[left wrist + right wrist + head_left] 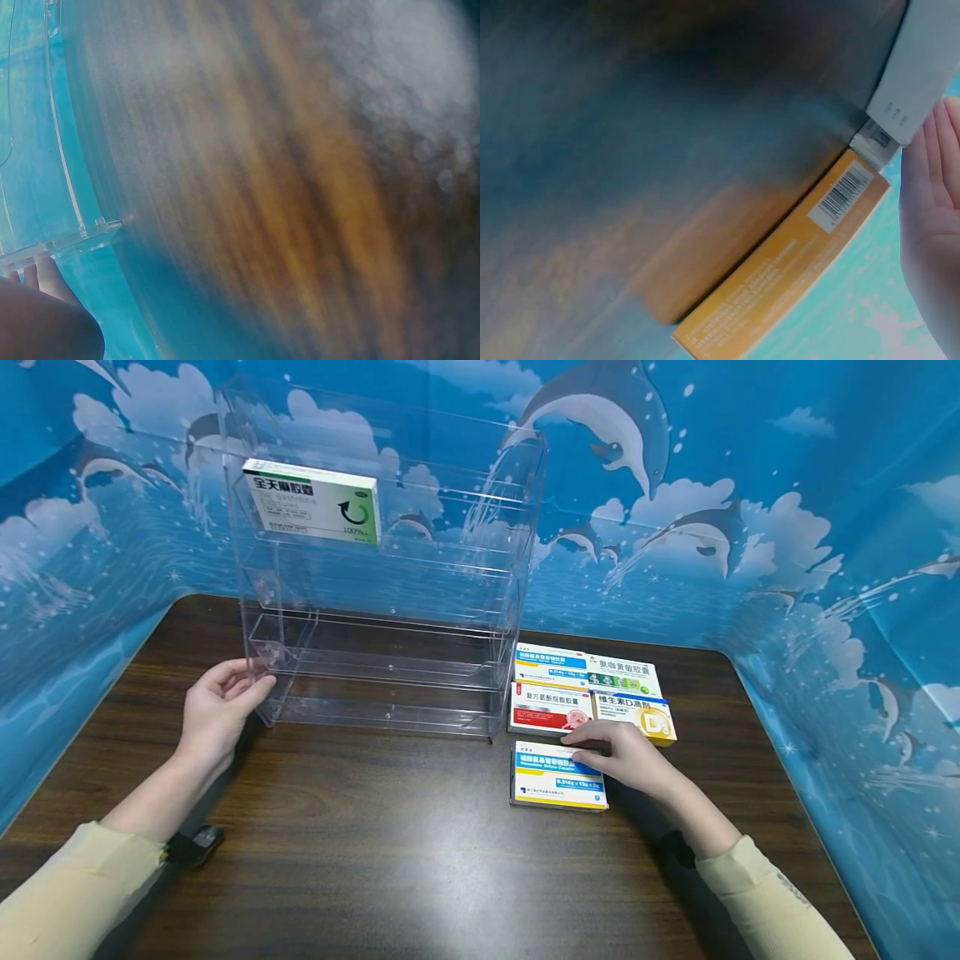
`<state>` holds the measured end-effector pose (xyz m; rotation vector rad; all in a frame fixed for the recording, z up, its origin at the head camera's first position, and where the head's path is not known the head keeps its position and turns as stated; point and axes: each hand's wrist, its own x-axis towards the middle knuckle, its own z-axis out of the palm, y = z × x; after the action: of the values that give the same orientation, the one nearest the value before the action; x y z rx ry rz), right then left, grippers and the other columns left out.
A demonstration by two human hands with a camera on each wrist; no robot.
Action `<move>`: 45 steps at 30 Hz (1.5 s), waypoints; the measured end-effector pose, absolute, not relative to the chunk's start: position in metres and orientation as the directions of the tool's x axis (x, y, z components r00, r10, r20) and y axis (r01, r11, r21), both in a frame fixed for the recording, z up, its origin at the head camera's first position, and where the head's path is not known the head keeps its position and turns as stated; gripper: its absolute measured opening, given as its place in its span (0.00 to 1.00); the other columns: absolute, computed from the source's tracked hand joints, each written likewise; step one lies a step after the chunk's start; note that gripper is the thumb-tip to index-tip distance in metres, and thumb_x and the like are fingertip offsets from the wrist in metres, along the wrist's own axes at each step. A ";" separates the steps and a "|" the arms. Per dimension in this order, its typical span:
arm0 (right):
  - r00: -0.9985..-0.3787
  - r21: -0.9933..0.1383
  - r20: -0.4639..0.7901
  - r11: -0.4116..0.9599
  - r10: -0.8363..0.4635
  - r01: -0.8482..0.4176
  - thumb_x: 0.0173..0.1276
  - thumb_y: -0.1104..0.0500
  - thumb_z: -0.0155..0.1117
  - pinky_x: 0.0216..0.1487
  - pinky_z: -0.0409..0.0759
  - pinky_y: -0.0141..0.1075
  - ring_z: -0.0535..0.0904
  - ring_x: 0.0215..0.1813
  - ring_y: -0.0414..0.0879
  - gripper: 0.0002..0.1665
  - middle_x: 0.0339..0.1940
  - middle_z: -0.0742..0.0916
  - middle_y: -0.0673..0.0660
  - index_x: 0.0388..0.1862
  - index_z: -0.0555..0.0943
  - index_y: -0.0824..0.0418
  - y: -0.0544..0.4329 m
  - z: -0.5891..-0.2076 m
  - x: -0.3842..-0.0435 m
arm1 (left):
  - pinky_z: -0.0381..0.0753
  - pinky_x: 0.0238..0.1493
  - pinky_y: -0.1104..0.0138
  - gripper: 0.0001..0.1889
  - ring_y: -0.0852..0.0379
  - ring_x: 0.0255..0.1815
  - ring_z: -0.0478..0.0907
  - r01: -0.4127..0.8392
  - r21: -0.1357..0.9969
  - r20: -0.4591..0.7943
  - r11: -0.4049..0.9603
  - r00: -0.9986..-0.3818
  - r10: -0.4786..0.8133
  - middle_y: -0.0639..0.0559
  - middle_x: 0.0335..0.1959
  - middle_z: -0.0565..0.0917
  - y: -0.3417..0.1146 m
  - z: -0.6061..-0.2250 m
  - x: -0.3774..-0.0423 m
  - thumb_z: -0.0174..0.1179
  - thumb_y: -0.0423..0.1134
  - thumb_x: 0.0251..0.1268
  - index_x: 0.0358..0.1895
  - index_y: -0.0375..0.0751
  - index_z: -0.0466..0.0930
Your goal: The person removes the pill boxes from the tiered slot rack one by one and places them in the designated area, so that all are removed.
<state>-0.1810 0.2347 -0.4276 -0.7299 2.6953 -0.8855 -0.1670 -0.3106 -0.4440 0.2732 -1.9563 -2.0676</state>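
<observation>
My left hand (pixel 217 708) pinches the lower left side panel of a clear plastic display rack (pixel 390 714), thumb in front. In the left wrist view, fingers (pixel 54 281) lie against the clear panel (pixel 82 241). My right hand (pixel 626 756) holds a white, blue and yellow medicine box (pixel 558 785) at its upper right corner. The right wrist view shows that box's white end (pixel 911 75) beside the hand (pixel 934 210). Just behind it lie a red-and-white medicine box (pixel 550 708) and a yellow-and-white vitamin D box (pixel 637 714).
A green-and-white medicine box (pixel 315 506) stands in an upper tier of the rack, at the left. Two more boxes, one blue and white (pixel 551 667), one green and white (pixel 622 675), form the back row at the right. A dolphin-print curtain (pixel 825 527) surrounds the dark wooden table (pixel 337 843).
</observation>
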 end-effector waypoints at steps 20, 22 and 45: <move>-0.775 -0.527 0.079 0.634 -0.627 -0.566 0.57 0.57 0.87 0.63 0.88 0.44 0.86 0.63 0.47 0.31 0.60 0.91 0.48 0.61 0.89 0.50 0.238 -0.430 -0.143 | 0.82 0.43 0.88 0.15 0.78 0.40 0.84 0.072 0.996 0.050 -0.059 -0.946 -0.321 0.70 0.39 0.87 -0.311 -0.444 -0.167 0.65 0.24 0.71 0.44 0.53 0.83; -0.770 -0.524 0.087 0.629 -0.632 -0.575 0.56 0.57 0.88 0.63 0.88 0.42 0.85 0.63 0.47 0.33 0.60 0.91 0.48 0.62 0.88 0.50 0.239 -0.432 -0.142 | 0.82 0.43 0.88 0.15 0.78 0.40 0.84 0.075 0.995 0.051 -0.061 -0.945 -0.323 0.70 0.40 0.87 -0.311 -0.444 -0.167 0.65 0.24 0.71 0.44 0.53 0.83; -0.779 -0.501 0.080 0.650 -0.622 -0.571 0.59 0.57 0.86 0.69 0.84 0.54 0.83 0.67 0.50 0.34 0.64 0.89 0.51 0.65 0.86 0.55 0.235 -0.434 -0.151 | 0.82 0.44 0.89 0.14 0.78 0.40 0.83 0.070 0.997 0.052 -0.043 -0.945 -0.323 0.70 0.40 0.86 -0.311 -0.444 -0.167 0.64 0.24 0.71 0.44 0.53 0.82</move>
<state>-0.1506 0.2348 -0.4337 -1.0025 2.7629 -0.7871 -0.1672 -0.3113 -0.4445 0.2703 -1.9622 -2.0722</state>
